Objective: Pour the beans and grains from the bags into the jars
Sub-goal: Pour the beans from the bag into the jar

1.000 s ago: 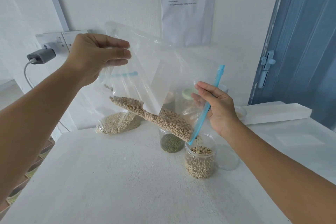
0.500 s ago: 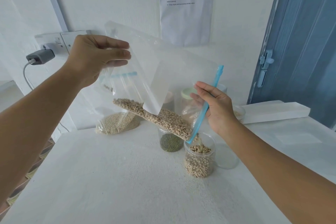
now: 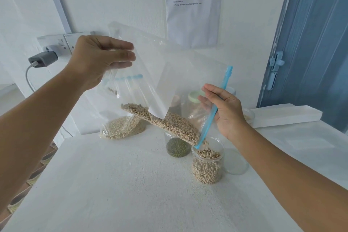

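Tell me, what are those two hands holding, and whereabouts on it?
Both hold one clear plastic zip bag of pale beans. The left hand grips its raised bottom corner; the right hand pinches its blue zip edge.

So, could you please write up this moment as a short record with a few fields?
activity: pouring beans from a zip bag into a jar
left hand: grips the bag's raised bottom end
right hand: holds the bag's blue zip edge above the jar
jar: open, mostly filled with pale beans
behind it: jar of green beans
beside it: clear lid on the table
also on the table: bag of small grains
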Motion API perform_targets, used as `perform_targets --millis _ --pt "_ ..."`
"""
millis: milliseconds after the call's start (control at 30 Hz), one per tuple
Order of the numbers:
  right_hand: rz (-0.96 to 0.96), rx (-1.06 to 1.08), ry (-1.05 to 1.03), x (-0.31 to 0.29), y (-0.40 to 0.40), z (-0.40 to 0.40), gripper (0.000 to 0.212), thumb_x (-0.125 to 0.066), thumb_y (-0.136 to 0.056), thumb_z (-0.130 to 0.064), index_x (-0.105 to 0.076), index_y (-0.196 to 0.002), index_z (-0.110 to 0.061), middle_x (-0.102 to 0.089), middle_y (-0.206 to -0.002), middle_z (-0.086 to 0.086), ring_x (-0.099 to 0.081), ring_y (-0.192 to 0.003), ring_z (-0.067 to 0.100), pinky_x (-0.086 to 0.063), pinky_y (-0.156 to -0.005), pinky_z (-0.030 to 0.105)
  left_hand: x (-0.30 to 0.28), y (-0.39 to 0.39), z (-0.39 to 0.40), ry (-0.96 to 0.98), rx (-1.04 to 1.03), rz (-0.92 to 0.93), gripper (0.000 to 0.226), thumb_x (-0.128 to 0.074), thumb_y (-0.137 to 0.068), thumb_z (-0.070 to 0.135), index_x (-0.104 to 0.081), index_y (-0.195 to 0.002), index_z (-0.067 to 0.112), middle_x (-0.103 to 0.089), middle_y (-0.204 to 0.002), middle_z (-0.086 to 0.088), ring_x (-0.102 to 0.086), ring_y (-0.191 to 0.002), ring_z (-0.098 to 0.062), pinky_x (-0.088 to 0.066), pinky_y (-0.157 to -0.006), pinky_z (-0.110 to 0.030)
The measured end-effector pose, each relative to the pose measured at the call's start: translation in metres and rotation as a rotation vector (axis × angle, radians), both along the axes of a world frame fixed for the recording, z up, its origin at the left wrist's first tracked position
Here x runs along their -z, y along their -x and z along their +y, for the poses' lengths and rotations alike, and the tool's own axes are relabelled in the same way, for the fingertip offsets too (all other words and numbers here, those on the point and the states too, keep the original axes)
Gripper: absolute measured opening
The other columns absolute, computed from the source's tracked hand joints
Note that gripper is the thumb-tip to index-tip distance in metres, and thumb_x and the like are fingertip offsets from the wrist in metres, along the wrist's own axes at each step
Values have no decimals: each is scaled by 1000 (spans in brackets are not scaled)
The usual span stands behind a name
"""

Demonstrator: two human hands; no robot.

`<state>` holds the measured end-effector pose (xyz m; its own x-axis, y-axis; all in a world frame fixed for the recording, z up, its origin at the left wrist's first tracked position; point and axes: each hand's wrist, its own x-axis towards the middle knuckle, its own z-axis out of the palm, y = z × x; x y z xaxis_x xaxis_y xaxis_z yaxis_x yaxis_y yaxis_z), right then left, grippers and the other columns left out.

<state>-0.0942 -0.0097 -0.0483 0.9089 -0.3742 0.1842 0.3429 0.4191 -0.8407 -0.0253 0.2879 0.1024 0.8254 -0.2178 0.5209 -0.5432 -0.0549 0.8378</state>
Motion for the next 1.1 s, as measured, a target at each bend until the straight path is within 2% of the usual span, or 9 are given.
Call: perform_targets --millis 133,300,433,767,933,1100 --pt "1 1 -6 -1 0 0 21 -73 -90 0 -79 -105 -12 -77 -116 9 -76 -101 29 -58 -97 39 -1 1 0 3 5 3 30 -87 -72 3 -78 -100 1 -79 -89 -10 -77 -92 -30 -63 -87 -38" --pt "4 0 -12 -2 2 2 23 -79 -79 -9 -81 -102 -15 -77 -116 9 -76 -102 30 -57 -99 41 -1 1 0 0 2 -8 34 -86 -74 0 -76 -107 -3 -79 -88 -9 -77 -90 -29 -64 -86 -37" --pt "5 9 -7 -2 3 1 20 -75 -87 -3 -81 -102 -15 -77 -116 8 -76 -102 30 -56 -103 43 -1 2 0 9 4 0 35 -86 -75 0 -75 -108 -4 -79 -88 -10 -77 -90 -29 -64 -87 -37" --pt "8 4 -16 -3 7 -1 24 -79 -81 -8 -80 -103 -14 -77 -116 8 -77 -101 29 -56 -101 42 -4 7 -4 4 10 -1 29 -86 -73 1 -78 -101 1 -79 -89 -9 -77 -90 -29 -64 -87 -37" --pt "8 12 -12 -5 10 -4 22 -74 -90 -2 -78 -110 -12 -77 -116 7 -76 -104 29 -58 -98 38 -5 8 -5 9 12 3 31 -87 -72 2 -77 -101 0 -79 -89 -9 -77 -90 -29 -63 -87 -38" --pt "1 24 -9 -9 12 -4 22 -74 -90 -2 -78 -110 -12 -78 -115 6 -77 -102 28 -57 -100 40 -7 9 -5 19 14 10 30 -88 -70 4 -78 -99 2 -79 -92 -12 -77 -92 -31 -63 -88 -39"
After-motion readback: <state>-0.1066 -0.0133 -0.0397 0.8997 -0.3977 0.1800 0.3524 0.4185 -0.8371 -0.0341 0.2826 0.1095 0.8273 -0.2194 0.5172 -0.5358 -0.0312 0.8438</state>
